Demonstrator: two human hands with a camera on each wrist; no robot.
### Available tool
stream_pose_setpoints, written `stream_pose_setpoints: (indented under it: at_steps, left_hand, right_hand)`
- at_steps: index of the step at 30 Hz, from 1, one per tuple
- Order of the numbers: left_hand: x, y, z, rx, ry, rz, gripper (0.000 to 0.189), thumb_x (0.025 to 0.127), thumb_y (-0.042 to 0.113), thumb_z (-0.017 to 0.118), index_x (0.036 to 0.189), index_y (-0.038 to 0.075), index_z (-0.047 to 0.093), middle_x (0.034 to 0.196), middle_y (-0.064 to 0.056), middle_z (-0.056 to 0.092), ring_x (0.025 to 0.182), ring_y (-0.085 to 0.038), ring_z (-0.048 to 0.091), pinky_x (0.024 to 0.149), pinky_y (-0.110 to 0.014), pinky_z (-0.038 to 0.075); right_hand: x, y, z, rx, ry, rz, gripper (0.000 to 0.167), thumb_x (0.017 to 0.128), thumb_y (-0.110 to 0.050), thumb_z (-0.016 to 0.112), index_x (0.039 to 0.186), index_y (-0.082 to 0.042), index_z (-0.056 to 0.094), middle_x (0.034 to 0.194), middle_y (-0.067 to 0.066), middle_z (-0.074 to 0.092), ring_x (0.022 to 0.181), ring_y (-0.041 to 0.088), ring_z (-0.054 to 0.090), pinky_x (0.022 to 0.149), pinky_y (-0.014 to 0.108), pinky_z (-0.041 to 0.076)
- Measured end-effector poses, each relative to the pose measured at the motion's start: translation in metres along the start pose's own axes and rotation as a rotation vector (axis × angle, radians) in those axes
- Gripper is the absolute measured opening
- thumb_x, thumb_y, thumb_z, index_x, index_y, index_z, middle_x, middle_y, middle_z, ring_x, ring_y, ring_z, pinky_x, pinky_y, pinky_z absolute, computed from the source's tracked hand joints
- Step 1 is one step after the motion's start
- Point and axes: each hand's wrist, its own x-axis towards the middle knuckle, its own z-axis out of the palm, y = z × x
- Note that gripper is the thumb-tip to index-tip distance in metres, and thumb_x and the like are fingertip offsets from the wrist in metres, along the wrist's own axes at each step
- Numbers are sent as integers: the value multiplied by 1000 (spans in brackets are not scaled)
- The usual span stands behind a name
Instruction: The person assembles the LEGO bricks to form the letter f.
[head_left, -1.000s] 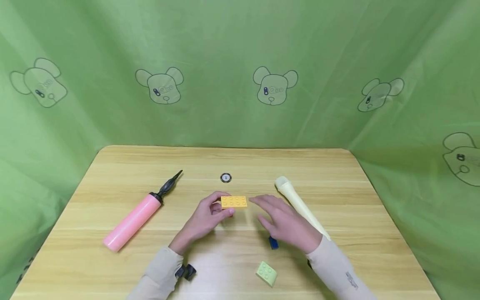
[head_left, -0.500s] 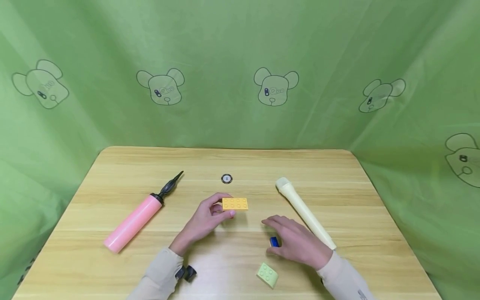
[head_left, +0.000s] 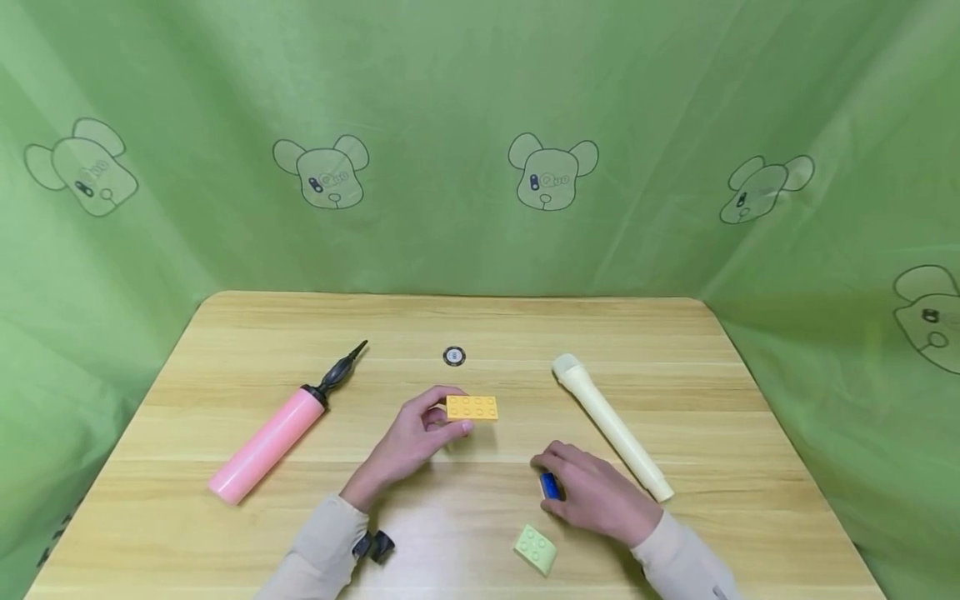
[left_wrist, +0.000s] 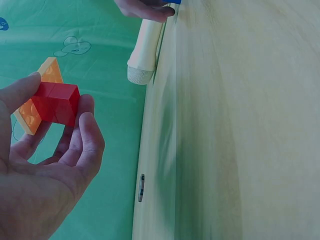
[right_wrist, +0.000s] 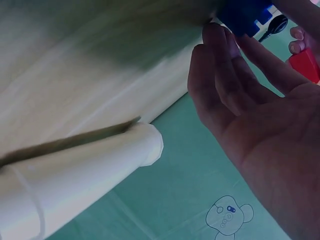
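Above the middle of the table, my left hand (head_left: 408,437) pinches a red building brick (left_wrist: 56,102) between thumb and fingers. An orange studded building plate (head_left: 472,407) is joined to the red brick; the head view shows its studs facing up and hides the red brick under it. My right hand (head_left: 596,492) is low at the table, thumb and fingertips around a blue building brick (head_left: 551,486). In the right wrist view the blue brick (right_wrist: 245,16) shows between thumb and fingers. A light green building brick (head_left: 535,549) with a slanted side lies nearer the front.
A cream toy microphone (head_left: 611,425) lies just beyond my right hand. To the left is a pink hand pump (head_left: 266,446) with a black nozzle. A round black-and-white chip (head_left: 453,356) lies farther back. Green cloth (head_left: 450,233) hangs behind the wooden table (head_left: 300,533).
My right hand has come down and away from the orange plate to the blue brick, and its fingers have closed around it. The left hand holds almost still.
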Motion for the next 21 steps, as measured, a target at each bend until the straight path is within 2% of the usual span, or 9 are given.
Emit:
stream_pose_setpoints:
  at_steps: [5,10,17,21]
  left_hand:
    - [0,0,1,-3,1,3,43,90,16,76,129,10,60,112,-13,69,92,-21,69,76,-47,58]
    - [0,0,1,-5,3,8,43,90,15,76,129,9,60,112,-13,69,91,-21,69,77,-46,59]
    - [-1,4,1,-11,8,14,43,90,14,76,129,8,60,114,-13,67,93,-21,69,74,-28,57]
    - [-1,4,1,-16,10,13,44,90,13,75,130,8,59,115,-14,67,94,-21,69,74,-25,57]
  right_hand:
    - [0,0,0,1,2,-13,39,79,-17,84,114,-7,70,104,-3,61,86,8,56,73,26,57]
    - [0,0,-2,13,-17,-13,38,78,-14,85,113,-7,71,104,-4,60,87,8,57,75,27,57]
    - [1,1,-5,21,-14,-29,29,82,-14,82,107,-4,71,99,-2,61,82,6,54,71,25,55]
    - [5,0,-12,9,14,-32,29,82,-13,82,107,-3,71,99,0,63,83,8,57,74,26,57]
